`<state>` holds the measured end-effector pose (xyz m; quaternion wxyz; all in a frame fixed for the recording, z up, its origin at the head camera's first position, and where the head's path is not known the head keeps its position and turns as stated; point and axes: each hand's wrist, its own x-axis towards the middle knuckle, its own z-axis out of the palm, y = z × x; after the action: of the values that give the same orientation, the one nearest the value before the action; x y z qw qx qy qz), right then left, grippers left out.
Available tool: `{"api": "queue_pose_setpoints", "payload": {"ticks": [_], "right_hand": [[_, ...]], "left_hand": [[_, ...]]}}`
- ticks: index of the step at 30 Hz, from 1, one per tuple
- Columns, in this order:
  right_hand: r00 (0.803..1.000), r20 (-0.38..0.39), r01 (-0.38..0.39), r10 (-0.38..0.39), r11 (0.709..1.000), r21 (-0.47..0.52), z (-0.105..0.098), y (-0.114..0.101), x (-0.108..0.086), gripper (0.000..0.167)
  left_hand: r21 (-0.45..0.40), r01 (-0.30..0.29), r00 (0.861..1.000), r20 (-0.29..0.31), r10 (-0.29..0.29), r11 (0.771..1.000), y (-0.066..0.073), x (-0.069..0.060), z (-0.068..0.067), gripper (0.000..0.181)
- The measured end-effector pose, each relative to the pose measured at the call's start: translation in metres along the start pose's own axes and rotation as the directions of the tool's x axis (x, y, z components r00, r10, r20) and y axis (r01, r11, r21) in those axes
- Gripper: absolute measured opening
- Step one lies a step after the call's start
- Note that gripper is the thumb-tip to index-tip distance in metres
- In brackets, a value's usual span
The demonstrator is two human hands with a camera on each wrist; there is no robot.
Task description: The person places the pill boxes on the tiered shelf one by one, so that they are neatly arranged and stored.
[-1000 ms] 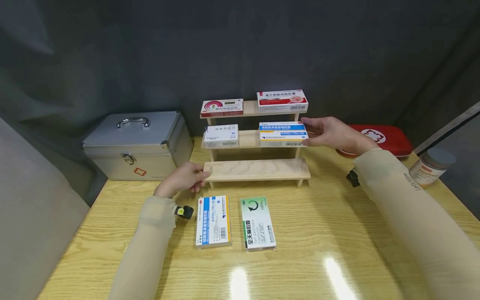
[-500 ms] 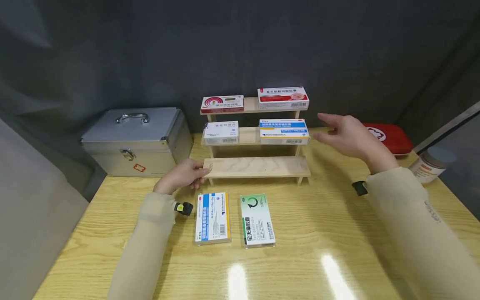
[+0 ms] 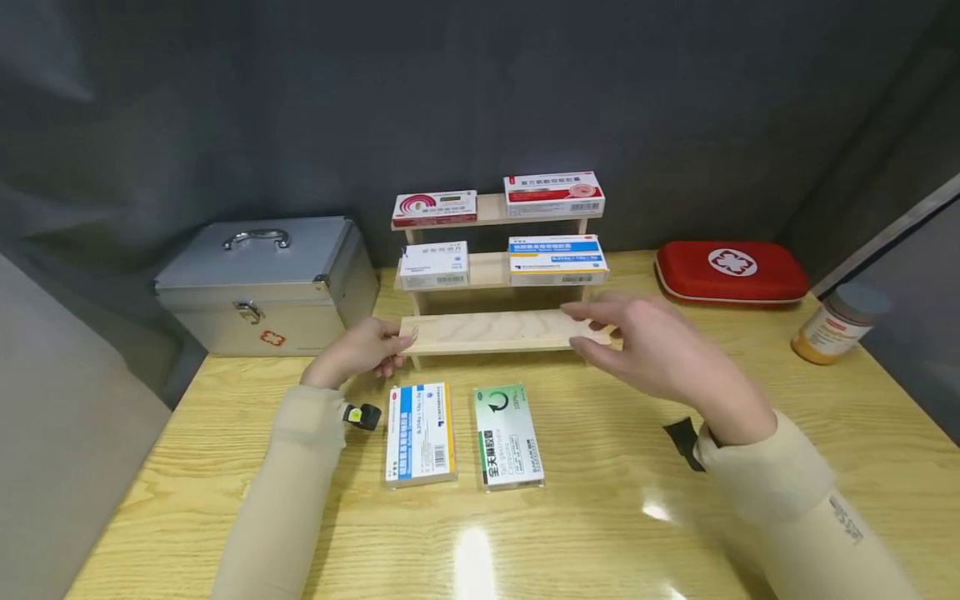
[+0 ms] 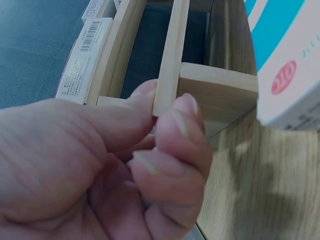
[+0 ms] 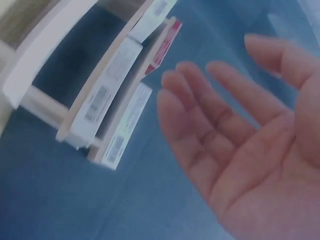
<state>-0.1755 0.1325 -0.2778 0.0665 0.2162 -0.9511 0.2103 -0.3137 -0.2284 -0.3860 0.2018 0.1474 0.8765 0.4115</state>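
Note:
A three-tier wooden shelf (image 3: 487, 330) stands on the table. My left hand (image 3: 362, 348) pinches the left end of its lowest tier; in the left wrist view, the thumb and fingers grip the board's edge (image 4: 171, 60). My right hand (image 3: 660, 346), empty and with fingers apart, is over the lowest tier's right end; contact cannot be told. The middle tier holds a white box (image 3: 433, 265) and a blue-and-white box (image 3: 557, 258). On the top tier are two red-and-white boxes, one left (image 3: 435, 207) and one right (image 3: 553, 193).
Nearer on the table lie another blue-and-white box (image 3: 420, 433) and a green-and-white box (image 3: 508, 437). A silver case (image 3: 262, 292) stands at the left. A red case (image 3: 732, 273) and a lidded bottle (image 3: 838, 323) are at the right.
My right hand has let go of the blue-and-white box on the middle tier, drawn away right, then come down and left to the lowest tier. My left hand keeps its hold.

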Motion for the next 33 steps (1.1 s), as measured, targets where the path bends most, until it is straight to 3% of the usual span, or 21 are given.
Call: {"api": "queue_pose_setpoints", "payload": {"ticks": [6, 13, 18, 24, 29, 33], "right_hand": [[0.984, 0.086, 0.160, -0.158, 0.987, -0.012, 0.027, -0.002, 0.000, 0.042], [0.937, 0.256, 0.242, -0.237, 0.970, 0.014, 0.062, 0.005, 0.012, 0.043], [0.892, 0.388, 0.250, -0.231, 0.968, 0.001, 0.079, 0.007, 0.022, 0.064], [0.822, 0.530, 0.281, -0.207, 0.958, -0.061, 0.092, 0.007, 0.040, 0.088], [0.762, 0.594, 0.363, -0.257, 0.930, -0.064, 0.099, 0.004, 0.057, 0.098], [0.716, 0.644, 0.418, -0.270, 0.904, -0.086, 0.102, -0.005, 0.067, 0.093]], "left_hand": [[-0.006, -0.003, 1.000, -0.005, 0.003, 1.000, -0.002, 0.000, -0.001, 0.029], [-0.015, 0.010, 1.000, 0.000, -0.010, 1.000, -0.006, 0.002, -0.001, 0.029], [-0.032, 0.020, 1.000, 0.005, -0.020, 0.999, -0.004, 0.002, 0.000, 0.029], [-0.040, 0.017, 1.000, 0.008, -0.017, 0.999, -0.003, 0.002, -0.001, 0.030], [-0.036, 0.013, 1.000, 0.003, -0.013, 0.999, -0.003, 0.002, -0.001, 0.030], [-0.027, 0.007, 1.000, 0.001, -0.007, 1.000, -0.003, 0.002, -0.001, 0.030]]}}
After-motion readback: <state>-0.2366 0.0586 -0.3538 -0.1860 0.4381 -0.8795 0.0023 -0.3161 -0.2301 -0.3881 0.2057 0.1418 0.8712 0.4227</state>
